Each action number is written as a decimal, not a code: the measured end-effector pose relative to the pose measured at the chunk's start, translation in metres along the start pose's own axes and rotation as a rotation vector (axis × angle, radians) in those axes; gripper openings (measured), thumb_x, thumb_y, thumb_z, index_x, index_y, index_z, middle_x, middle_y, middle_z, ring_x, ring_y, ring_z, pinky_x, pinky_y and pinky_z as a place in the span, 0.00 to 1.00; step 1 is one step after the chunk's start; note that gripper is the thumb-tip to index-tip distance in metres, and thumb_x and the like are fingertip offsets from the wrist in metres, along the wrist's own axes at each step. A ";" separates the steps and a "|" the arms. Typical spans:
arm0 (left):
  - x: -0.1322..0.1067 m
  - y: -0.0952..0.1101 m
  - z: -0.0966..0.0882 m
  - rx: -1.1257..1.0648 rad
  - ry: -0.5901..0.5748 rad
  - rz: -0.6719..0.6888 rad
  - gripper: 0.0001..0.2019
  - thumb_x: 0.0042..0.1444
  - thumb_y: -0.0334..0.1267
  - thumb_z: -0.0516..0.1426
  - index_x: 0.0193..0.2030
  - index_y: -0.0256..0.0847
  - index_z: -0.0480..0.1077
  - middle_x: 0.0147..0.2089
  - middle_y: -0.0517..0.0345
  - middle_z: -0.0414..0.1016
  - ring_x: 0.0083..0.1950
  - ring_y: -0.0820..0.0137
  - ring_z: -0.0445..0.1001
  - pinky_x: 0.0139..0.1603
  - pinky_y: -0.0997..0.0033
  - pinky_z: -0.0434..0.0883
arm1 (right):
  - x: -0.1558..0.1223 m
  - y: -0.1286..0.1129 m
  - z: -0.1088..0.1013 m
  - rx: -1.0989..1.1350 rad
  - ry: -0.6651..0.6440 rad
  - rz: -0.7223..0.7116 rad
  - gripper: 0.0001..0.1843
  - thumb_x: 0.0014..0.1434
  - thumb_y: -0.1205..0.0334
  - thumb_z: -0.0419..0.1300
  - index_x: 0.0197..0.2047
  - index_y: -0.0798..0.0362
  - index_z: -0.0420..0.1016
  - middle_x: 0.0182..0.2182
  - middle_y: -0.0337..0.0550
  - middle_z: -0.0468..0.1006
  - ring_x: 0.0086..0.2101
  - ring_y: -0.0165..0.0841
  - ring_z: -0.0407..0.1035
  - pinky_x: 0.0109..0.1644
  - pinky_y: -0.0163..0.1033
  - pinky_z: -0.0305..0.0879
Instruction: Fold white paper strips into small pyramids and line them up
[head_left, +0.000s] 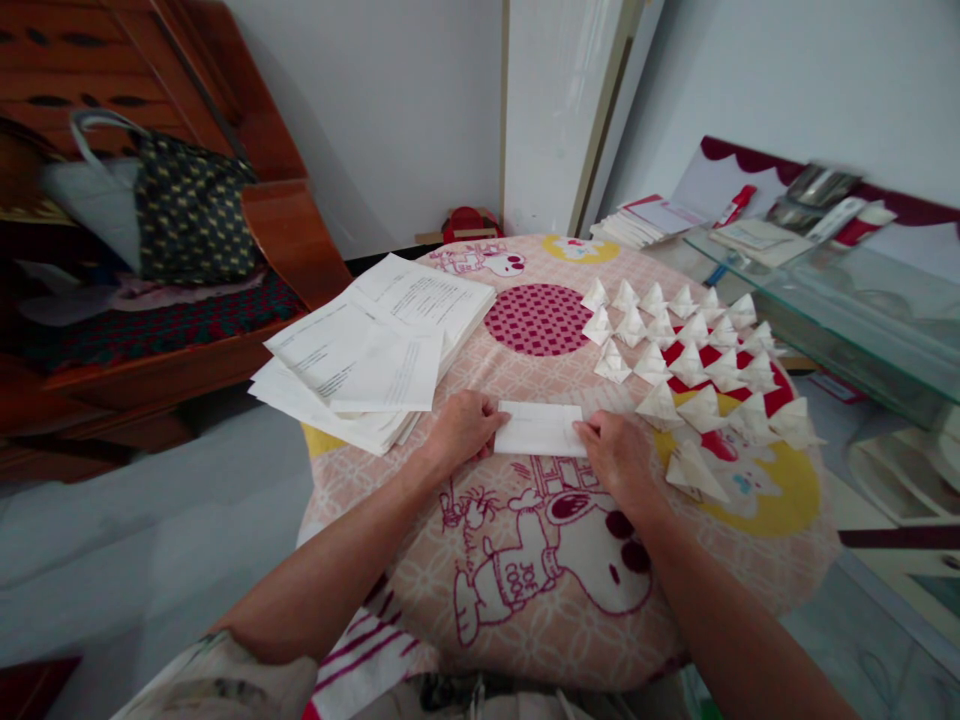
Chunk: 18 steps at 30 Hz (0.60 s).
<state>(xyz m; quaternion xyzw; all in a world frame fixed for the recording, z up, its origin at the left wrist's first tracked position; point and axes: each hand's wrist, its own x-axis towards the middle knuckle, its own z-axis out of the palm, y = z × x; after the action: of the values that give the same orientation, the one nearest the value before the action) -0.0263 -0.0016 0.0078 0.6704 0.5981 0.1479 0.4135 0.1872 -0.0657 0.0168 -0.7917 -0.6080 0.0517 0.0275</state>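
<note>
A folded white sheet of paper (pixel 538 430), now a small rectangle, is held level just above the cloth-covered table. My left hand (pixel 466 428) pinches its left end between thumb and fingers. At the right end, my right hand (pixel 613 452) grips it the same way. Left of my left hand lies a thick stack of printed paper (pixel 375 345), its sheets fanned unevenly. To the right of my right hand stand several rows of small folded paper boats (pixel 690 365) with pointed peaks. One paper boat (pixel 696 472) sits closest to my right wrist.
A pink patterned tablecloth (pixel 555 630) with cartoon dogs covers the round table. A glass shelf (pixel 832 300) holding papers and small items stands at the right. On the left, a wooden bench (pixel 292 230) carries a dark patterned bag (pixel 191 205).
</note>
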 end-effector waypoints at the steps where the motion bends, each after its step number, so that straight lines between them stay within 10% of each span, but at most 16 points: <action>1: 0.000 0.000 0.000 0.000 0.000 0.002 0.15 0.61 0.41 0.57 0.23 0.39 0.67 0.16 0.62 0.69 0.17 0.74 0.69 0.24 0.76 0.66 | 0.000 0.000 0.000 -0.001 -0.002 -0.002 0.17 0.69 0.54 0.55 0.37 0.54 0.81 0.34 0.49 0.82 0.36 0.37 0.72 0.36 0.39 0.53; 18: -0.001 0.001 0.000 0.009 0.008 -0.002 0.15 0.61 0.40 0.56 0.23 0.40 0.66 0.15 0.64 0.68 0.16 0.75 0.69 0.21 0.77 0.64 | 0.000 0.002 0.003 0.008 -0.009 -0.006 0.17 0.69 0.54 0.54 0.37 0.54 0.80 0.34 0.48 0.82 0.34 0.36 0.71 0.36 0.38 0.52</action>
<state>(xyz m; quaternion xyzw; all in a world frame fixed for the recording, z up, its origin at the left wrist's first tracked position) -0.0257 -0.0022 0.0092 0.6710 0.6011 0.1473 0.4083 0.1887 -0.0658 0.0139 -0.7896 -0.6103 0.0578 0.0279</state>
